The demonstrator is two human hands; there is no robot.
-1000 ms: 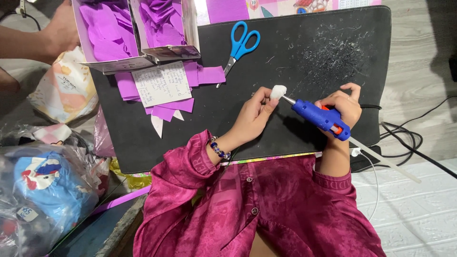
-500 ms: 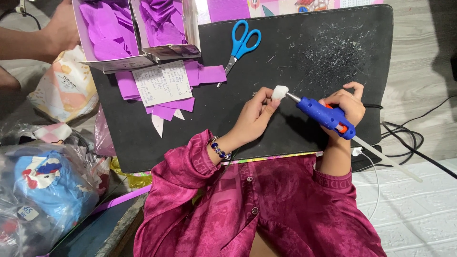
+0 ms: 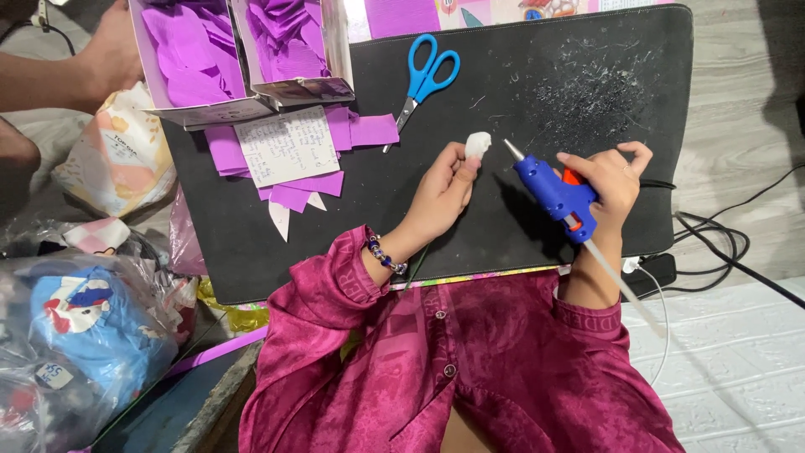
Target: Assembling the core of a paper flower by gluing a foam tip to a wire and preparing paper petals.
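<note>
Blue scissors point(image 3: 428, 75) lie beyond left hand point(image 3: 444, 189) pinching white wad point(image 3: 478, 143), right hand point(image 3: 616, 180) gripping glue gun point(image 3: 553, 191)

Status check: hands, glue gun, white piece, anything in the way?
Left hand pinches small white piece. Right hand grips blue glue gun, nozzle just short of piece. Scissors off to the side, nothing between.

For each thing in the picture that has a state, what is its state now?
left hand: pinching a small white piece
right hand: gripping the blue glue gun
glue gun nozzle: apart from the white piece
blue scissors: closed, lying on the black mat
two boxes: open, holding purple paper shapes
</note>
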